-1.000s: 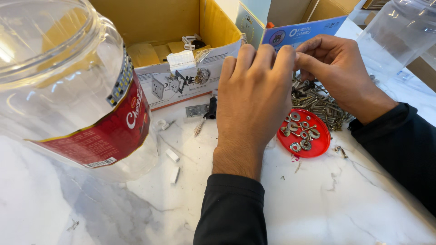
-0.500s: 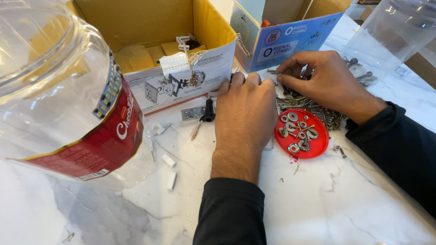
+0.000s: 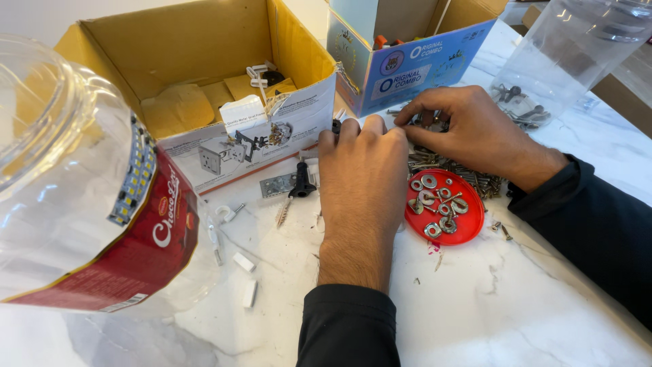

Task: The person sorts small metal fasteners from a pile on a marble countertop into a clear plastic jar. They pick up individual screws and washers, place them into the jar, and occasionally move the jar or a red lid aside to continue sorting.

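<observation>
My left hand (image 3: 363, 187) now lies flat in the middle, holding nothing I can see. It was up before. My right hand (image 3: 468, 132) has dropped to the screw pile (image 3: 445, 166), upper right, fingers pinched.

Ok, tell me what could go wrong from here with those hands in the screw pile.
The right hand digs in the loose screw pile; pointed tips could prick fingers. The left hand lies close beside the red lid of washers, so a nudge might scatter them. The big clear jar lies on its side on the marble table and could roll.
</observation>
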